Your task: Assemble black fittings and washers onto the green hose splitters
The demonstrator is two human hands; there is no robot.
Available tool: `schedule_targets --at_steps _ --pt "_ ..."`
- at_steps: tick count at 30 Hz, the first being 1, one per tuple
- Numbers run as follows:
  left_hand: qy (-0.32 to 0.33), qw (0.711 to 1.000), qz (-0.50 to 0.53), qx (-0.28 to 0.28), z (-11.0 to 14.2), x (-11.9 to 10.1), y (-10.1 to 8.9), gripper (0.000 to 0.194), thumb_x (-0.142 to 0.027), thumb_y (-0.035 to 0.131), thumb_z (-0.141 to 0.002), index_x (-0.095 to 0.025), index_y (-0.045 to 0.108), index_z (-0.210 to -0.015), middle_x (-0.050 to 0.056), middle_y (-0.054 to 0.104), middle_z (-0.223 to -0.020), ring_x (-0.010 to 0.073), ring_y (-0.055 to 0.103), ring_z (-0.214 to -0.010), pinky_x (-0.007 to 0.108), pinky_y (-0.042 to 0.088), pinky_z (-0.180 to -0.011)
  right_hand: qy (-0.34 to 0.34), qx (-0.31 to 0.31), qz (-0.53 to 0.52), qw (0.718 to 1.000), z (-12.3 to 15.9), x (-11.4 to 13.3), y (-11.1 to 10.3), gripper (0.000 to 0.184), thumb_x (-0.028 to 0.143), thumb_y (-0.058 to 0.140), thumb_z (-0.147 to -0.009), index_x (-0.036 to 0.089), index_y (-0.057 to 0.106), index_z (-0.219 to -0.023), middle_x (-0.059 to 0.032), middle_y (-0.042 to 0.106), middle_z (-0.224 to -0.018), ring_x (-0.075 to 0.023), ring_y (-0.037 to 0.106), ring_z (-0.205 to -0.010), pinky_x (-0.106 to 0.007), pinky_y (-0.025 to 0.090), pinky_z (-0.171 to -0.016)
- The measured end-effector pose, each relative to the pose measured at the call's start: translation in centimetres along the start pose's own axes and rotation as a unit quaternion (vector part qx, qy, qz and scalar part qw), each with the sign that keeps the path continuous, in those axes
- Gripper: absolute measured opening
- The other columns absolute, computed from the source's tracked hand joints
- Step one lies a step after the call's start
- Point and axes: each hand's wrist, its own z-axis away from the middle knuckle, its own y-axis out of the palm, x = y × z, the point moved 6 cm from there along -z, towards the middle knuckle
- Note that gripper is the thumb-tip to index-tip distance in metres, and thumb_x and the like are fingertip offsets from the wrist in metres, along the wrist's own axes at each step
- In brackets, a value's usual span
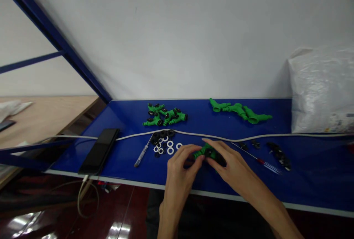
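Note:
Between my two hands, just above the front of the blue table point(127, 174), is a green plastic hose splitter with black parts point(208, 151). My left hand point(181, 165) pinches its left end between thumb and fingers. Closed round its right side is my right hand point(225, 158), which hides part of the black end. Left of my hands lie white ring washers point(170, 147) and black rings point(163, 134). A group of green splitters with black parts point(167, 115) rests behind them. Plain green splitter bodies point(238, 110) sit farther back on the right.
A clear-handled screwdriver point(141, 155) lies left, a red-and-clear one point(261, 161) right, near small black parts point(279, 155). A white cable point(199, 133) crosses the table. A black phone point(99, 152) is at the left edge, a plastic bag point(322, 91) at the right.

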Motion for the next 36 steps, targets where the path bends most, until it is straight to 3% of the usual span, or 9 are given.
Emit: schedule_targets --at_steps 4,7,12,18,21,24,28,33,36 --pt "-0.027 0.999 -0.014 -0.020 0.6 0.8 -2.3 0.024 -0.036 0.070 -0.089 -0.026 0.074 -0.110 0.003 0.074 -0.107 0.0183 0.070 -0.088 0.026 0.060 -0.073 0.048 -0.016 -0.059 0.997 -0.2 -1.4 -0.1 0.029 0.031 0.064 -0.094 0.024 0.063 -0.122 -0.0106 0.070 -0.119 -0.0277 0.070 -0.105 -0.047 0.058 -0.092" --pt "-0.044 0.984 -0.139 -0.106 1.0 1.9 -6.4 0.019 -0.040 0.064 -0.093 -0.025 0.075 -0.099 0.003 0.073 -0.097 0.0186 0.068 -0.083 0.028 0.057 -0.075 0.124 -0.032 -0.131 0.983 0.2 -2.6 -0.4 0.035 0.045 0.066 -0.093 0.025 0.056 -0.120 -0.0072 0.069 -0.107 -0.0234 0.071 -0.087 -0.040 0.060 -0.077" --pt "-0.005 0.947 -0.303 -0.105 0.7 2.5 -10.0 0.020 -0.041 0.063 -0.092 -0.027 0.076 -0.099 0.004 0.071 -0.102 0.0227 0.067 -0.090 0.035 0.054 -0.084 0.167 -0.042 -0.275 0.946 0.5 -3.1 -0.3 0.034 0.048 0.072 -0.088 0.027 0.050 -0.103 0.0034 0.057 -0.083 -0.0170 0.064 -0.071 -0.031 0.058 -0.065" --pt "-0.073 0.922 -0.367 -0.097 1.4 3.7 -11.0 0.027 -0.049 0.064 -0.089 -0.026 0.074 -0.100 0.004 0.070 -0.097 0.0220 0.065 -0.077 0.034 0.053 -0.071 0.229 -0.055 -0.342 0.910 0.6 -3.2 0.1 0.035 0.052 0.071 -0.089 0.023 0.051 -0.091 0.0032 0.062 -0.074 -0.0147 0.061 -0.061 -0.029 0.051 -0.060" --pt "-0.079 0.922 -0.369 -0.082 1.5 3.8 -10.9 0.031 -0.047 0.058 -0.092 -0.025 0.073 -0.107 0.004 0.069 -0.102 0.0214 0.065 -0.076 0.035 0.052 -0.075 0.253 -0.053 -0.375 0.890 0.6 -2.7 0.3 0.037 0.055 0.069 -0.090 0.022 0.052 -0.091 0.0035 0.062 -0.064 -0.0136 0.058 -0.055 -0.027 0.044 -0.053" --pt "-0.074 0.928 -0.356 -0.077 1.2 3.8 -10.7 0.032 -0.048 0.054 -0.093 -0.025 0.073 -0.103 0.004 0.070 -0.102 0.0208 0.065 -0.073 0.036 0.052 -0.074 0.265 -0.056 -0.455 0.848 0.6 -2.2 0.8 0.041 0.056 0.073 -0.086 0.023 0.051 -0.094 0.0029 0.063 -0.069 -0.0153 0.059 -0.056 -0.025 0.038 -0.047" --pt "-0.078 0.935 -0.334 -0.090 0.6 4.2 -11.2 0.032 -0.054 0.059 -0.086 -0.025 0.071 -0.092 0.003 0.071 -0.092 0.0213 0.065 -0.069 0.035 0.051 -0.069 0.264 -0.050 -0.537 0.800 0.7 -1.8 1.6 0.044 0.055 0.078 -0.082 0.024 0.052 -0.099 0.0027 0.062 -0.076 -0.0167 0.063 -0.061 -0.025 0.040 -0.048" --pt "-0.135 0.943 -0.280 -0.117 0.0 4.7 -12.1 0.034 -0.059 0.069 -0.076 -0.026 0.072 -0.086 0.002 0.076 -0.085 0.0260 0.071 -0.080 0.037 0.052 -0.077 0.236 -0.028 -0.582 0.778 0.7 -1.7 2.3 0.044 0.060 0.070 -0.087 0.025 0.052 -0.107 0.0023 0.061 -0.078 -0.0183 0.065 -0.065 -0.026 0.040 -0.050" --pt "-0.161 0.960 -0.184 -0.138 -1.0 2.9 -11.1 0.039 -0.060 0.074 -0.073 -0.024 0.074 -0.089 0.002 0.078 -0.088 0.0257 0.073 -0.086 0.035 0.053 -0.082 0.222 -0.010 -0.568 0.792 0.5 -1.5 2.4 0.039 0.060 0.061 -0.093 0.025 0.053 -0.109 0.0013 0.060 -0.080 -0.0177 0.064 -0.070 -0.027 0.041 -0.054"
